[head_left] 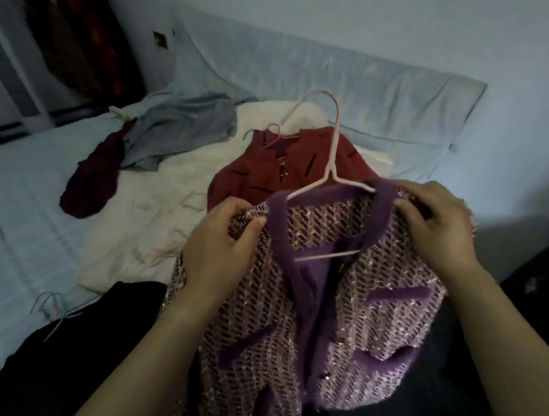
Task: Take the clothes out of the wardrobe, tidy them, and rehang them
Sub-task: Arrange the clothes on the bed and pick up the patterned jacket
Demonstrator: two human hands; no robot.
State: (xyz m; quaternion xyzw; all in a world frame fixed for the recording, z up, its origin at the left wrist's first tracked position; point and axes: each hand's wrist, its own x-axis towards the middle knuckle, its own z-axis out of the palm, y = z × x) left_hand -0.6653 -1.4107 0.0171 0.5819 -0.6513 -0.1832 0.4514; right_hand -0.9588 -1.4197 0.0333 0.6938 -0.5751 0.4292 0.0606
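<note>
Nearest to me, both forearms reach forward over a purple tweed cardigan [324,308], which lies front-up across my lap and the near edge of the bed [22,222]. My left hand [222,236] is closed on the cardigan's left shoulder, thumb on top pinching the woven fabric beside the purple neck trim. My right hand [435,219] is closed on the opposite shoulder, fingers curled over the collar edge. A pink hanger [331,146] sits partly inside the neckline: its hook rises clear above the collar, one arm runs under the fabric toward my left hand, and its lower bar shows across the open front. The cardigan carries purple pocket trims on both front panels.

Beyond it, touching its upper edge, a red garment [252,174] with dark dashes lies on a white quilt [153,199], with a second pink hanger [273,136] at its collar. Further left on the bed lie a grey garment [181,126] and a dark maroon garment [96,179], overlapping. A pale blue pillow [388,95] stands against the wall. Dark fabric [78,340] lies at the near left, with thin pale hangers [48,305] just beside it. Dark clothes [77,38] hang at the far left, blurred.
</note>
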